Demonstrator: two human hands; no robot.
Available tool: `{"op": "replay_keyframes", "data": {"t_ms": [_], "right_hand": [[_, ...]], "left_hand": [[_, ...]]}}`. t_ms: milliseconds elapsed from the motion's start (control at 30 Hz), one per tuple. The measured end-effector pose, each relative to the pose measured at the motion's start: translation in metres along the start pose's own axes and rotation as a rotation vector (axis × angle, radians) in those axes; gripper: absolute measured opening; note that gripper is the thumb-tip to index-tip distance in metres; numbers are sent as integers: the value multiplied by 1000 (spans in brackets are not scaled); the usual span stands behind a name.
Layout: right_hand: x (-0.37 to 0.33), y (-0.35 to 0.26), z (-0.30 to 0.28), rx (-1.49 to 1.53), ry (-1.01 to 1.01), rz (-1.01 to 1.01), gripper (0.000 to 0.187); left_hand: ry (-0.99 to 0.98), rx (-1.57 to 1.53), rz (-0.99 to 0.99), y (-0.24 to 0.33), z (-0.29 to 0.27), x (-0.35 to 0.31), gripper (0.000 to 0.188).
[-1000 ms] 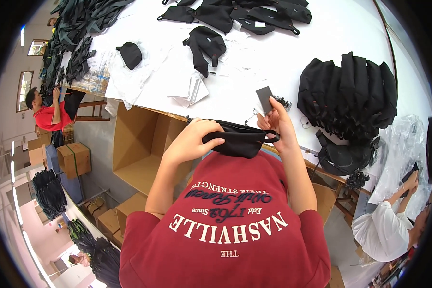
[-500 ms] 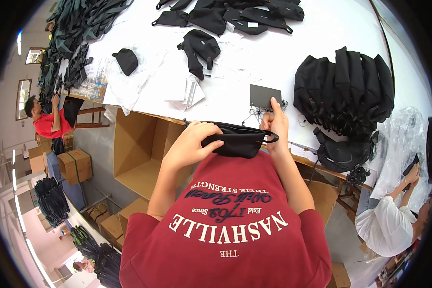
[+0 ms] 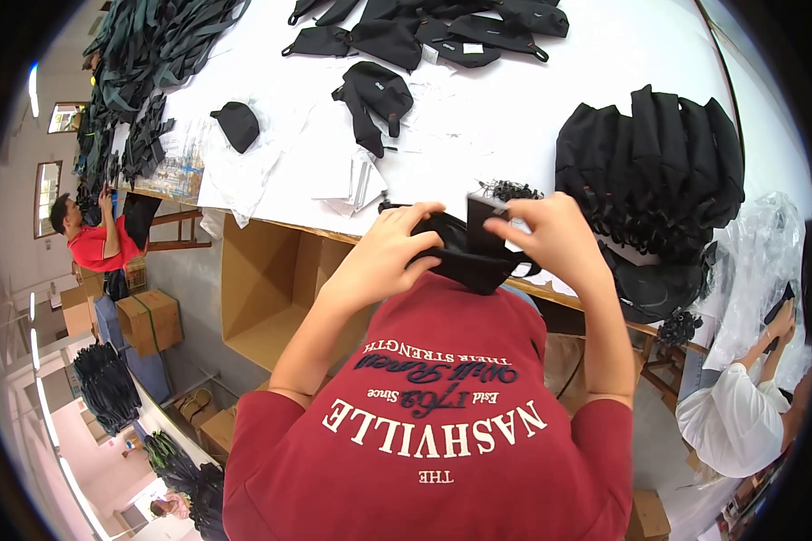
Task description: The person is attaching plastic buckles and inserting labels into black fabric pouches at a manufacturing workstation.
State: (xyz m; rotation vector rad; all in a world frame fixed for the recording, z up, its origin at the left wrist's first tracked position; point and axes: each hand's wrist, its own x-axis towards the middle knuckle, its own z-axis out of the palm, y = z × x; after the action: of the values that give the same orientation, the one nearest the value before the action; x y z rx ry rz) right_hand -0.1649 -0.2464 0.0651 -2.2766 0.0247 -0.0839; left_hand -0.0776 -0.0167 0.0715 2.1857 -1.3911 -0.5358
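Observation:
A small black zip pouch (image 3: pixel 469 270) is held against my body at the table edge, its mouth spread. My left hand (image 3: pixel 383 257) grips the pouch's left side, thumb in front and fingers at the opening. Between the thumb and fingers of my right hand (image 3: pixel 559 234) is a dark flat card (image 3: pixel 485 230), upright at the pouch's mouth. Its lower end is hidden by the front wall, so I cannot tell how deep it sits. Just beyond lies a small heap of black corded tags (image 3: pixel 512 189).
Stacked black pouches (image 3: pixel 650 171) stand at the right, beside clear plastic bags (image 3: pixel 753 261). Ahead lie a black bag (image 3: pixel 379 95), white cards (image 3: pixel 356 185) and another pouch (image 3: pixel 237 126). An open cardboard box (image 3: pixel 271 279) sits below the table edge. Co-workers are at both sides.
My right hand has lifted the dark card off the tag heap and brought it to the pouch's mouth. My left hand has shifted right with the pouch, which now gapes wider.

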Motion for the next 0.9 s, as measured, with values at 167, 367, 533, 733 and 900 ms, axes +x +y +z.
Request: {"op": "replay_keyframes", "data": {"t_ms": [167,367,533,733,900], "right_hand": [[10,1,14,-108,-398,5,29],[1,7,3,158,-464,161,29],[-4,24,8,161,-437,248,26],[-3,21,-1,139,-338,340,23],[-8,30,1,-48,-208,174,20]], "left_hand": [[16,17,181,-2,10,18,17],[-178,-216,134,-28,16,33,14],[292,-582,-254,-122,76,89,23],[655,264,-336,-197,111,102,25],[586,-223,-435,-166,80,105,18]]}}
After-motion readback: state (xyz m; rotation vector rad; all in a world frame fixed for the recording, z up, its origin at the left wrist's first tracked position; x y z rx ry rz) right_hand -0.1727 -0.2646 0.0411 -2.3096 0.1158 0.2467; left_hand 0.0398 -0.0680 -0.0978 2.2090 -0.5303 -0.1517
